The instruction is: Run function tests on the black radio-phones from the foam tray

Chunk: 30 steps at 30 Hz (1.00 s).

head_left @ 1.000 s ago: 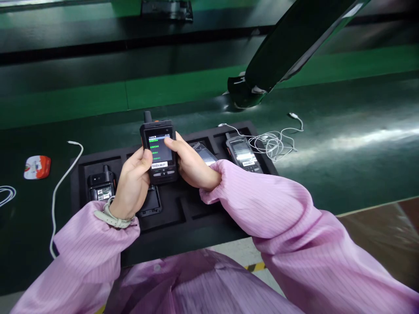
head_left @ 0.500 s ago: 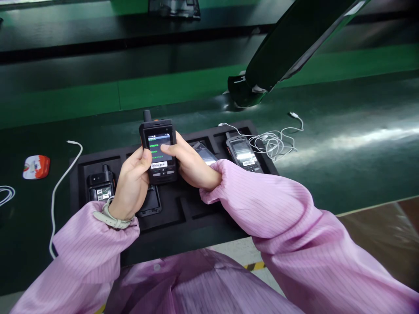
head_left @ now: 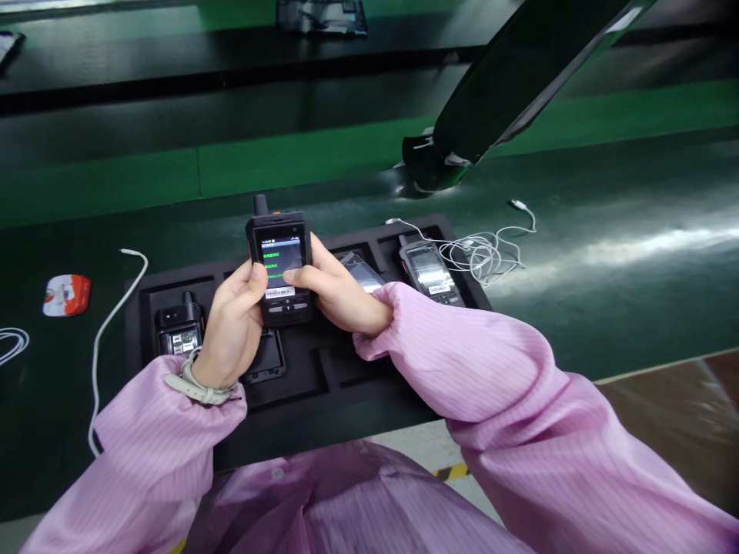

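Observation:
A black handheld radio (head_left: 282, 246) with a stubby antenna and a lit screen showing green text is held upright between both hands. My left hand (head_left: 235, 323) grips its left edge, thumb at the lower left of the screen. On the right edge, my right hand (head_left: 346, 296) wraps its fingers behind the radio, and its thumb lies on the lower part of the screen. Below the hands is a black foam tray (head_left: 300, 377). It holds a second radio (head_left: 178, 327) with its back open, a dark flat cover (head_left: 269, 358) and another radio (head_left: 433, 273) at the right.
A tangled white cable (head_left: 479, 250) lies over the tray's right corner. Another white cable (head_left: 104, 331) runs down the left side, near a red and white packet (head_left: 66, 295). A dark slanted post (head_left: 519, 85) stands behind the tray. A clear-topped flat piece (head_left: 361, 271) sits by my right wrist.
My right thumb has moved down the screen from its middle to its lower part. Both hands keep hold of the radio, and the view has shifted slightly.

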Each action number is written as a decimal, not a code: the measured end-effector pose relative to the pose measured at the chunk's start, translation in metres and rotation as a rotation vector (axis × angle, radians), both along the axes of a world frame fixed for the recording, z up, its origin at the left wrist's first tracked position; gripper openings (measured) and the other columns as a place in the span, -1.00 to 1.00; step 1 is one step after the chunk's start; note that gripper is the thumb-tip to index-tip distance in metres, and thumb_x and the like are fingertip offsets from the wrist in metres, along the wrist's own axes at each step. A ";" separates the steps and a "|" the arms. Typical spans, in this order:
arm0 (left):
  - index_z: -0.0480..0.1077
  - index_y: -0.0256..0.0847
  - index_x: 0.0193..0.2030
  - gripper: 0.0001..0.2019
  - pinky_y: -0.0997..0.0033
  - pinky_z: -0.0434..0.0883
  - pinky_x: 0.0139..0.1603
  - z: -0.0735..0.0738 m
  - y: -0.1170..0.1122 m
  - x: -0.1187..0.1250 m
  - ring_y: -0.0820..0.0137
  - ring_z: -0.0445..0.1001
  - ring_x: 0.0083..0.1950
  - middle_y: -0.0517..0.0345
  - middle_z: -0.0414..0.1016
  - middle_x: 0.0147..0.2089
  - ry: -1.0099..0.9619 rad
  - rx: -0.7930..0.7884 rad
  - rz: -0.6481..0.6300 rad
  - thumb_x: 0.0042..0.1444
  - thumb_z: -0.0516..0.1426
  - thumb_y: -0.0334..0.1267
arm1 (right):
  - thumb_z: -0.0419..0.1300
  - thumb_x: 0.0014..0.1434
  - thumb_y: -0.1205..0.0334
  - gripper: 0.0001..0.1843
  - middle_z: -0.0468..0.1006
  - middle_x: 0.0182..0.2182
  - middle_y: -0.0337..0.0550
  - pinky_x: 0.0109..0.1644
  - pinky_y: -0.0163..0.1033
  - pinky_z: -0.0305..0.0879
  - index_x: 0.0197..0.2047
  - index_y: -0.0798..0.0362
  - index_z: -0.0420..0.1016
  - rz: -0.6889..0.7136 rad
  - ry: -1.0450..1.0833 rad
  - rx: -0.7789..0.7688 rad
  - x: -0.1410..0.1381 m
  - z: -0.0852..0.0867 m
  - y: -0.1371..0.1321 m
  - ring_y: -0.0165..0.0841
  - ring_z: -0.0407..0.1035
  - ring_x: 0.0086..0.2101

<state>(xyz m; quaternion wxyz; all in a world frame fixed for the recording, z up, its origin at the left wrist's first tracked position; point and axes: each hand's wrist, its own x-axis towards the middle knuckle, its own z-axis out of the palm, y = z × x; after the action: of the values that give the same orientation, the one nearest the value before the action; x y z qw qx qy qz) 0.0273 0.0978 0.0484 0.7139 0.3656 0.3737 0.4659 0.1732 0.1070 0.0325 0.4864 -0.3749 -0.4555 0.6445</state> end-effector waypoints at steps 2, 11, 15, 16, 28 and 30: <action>0.43 -0.20 -0.42 -0.70 0.18 0.51 0.23 0.002 0.000 0.000 0.11 0.57 0.20 0.05 0.66 -0.15 0.003 -0.003 0.008 0.19 0.32 -0.07 | 0.20 0.05 0.14 -0.41 0.43 0.23 -0.19 0.45 -0.03 0.19 0.17 -0.04 0.25 0.000 -0.023 0.018 0.000 0.000 0.000 -0.20 0.32 0.23; 0.38 -0.18 -0.47 -0.65 0.20 0.55 0.16 0.002 0.000 0.000 0.12 0.58 0.17 0.07 0.67 -0.13 -0.015 -0.006 0.009 0.16 0.34 -0.05 | 0.19 0.08 0.15 -0.42 0.40 0.27 -0.22 0.47 -0.04 0.16 0.19 -0.05 0.25 0.015 -0.004 0.039 0.001 0.000 -0.001 -0.22 0.30 0.26; 0.43 -0.19 -0.42 -0.70 0.18 0.53 0.19 0.001 -0.001 0.000 0.12 0.57 0.19 0.05 0.68 -0.10 -0.010 -0.002 0.005 0.19 0.32 -0.05 | 0.18 0.13 0.05 -0.43 0.40 0.28 -0.21 0.47 -0.02 0.17 0.20 -0.06 0.26 0.021 0.034 0.004 0.001 0.000 -0.003 -0.19 0.28 0.29; 0.44 -0.19 -0.41 -0.70 0.18 0.53 0.20 0.001 -0.001 0.000 0.12 0.57 0.20 0.05 0.68 -0.09 -0.010 -0.002 0.008 0.19 0.32 -0.06 | 0.18 0.14 0.04 -0.44 0.40 0.27 -0.20 0.47 -0.03 0.17 0.20 -0.05 0.26 0.015 0.036 0.007 0.001 0.000 -0.003 -0.19 0.27 0.29; 0.36 -0.18 -0.52 -0.63 0.32 0.56 0.10 0.000 0.001 0.000 0.23 0.62 0.04 0.17 0.53 -0.41 -0.069 -0.003 0.027 0.11 0.39 -0.09 | 0.17 0.00 0.18 -0.37 0.41 0.25 -0.16 0.39 -0.11 0.22 0.17 0.01 0.21 0.023 -0.060 0.094 0.001 -0.001 0.003 -0.24 0.34 0.17; 0.37 -0.18 -0.52 -0.63 0.31 0.56 0.09 0.000 0.001 0.001 0.22 0.63 0.01 0.18 0.51 -0.43 -0.065 -0.004 0.029 0.10 0.39 -0.08 | 0.18 0.00 0.18 -0.37 0.40 0.26 -0.18 0.40 -0.11 0.21 0.18 0.00 0.21 0.020 -0.048 0.084 0.001 -0.002 0.002 -0.24 0.33 0.19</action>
<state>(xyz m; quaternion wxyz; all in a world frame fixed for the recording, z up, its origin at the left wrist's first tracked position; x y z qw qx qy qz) 0.0278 0.0986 0.0488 0.7197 0.3432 0.3564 0.4870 0.1744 0.1091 0.0310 0.4843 -0.3648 -0.4974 0.6204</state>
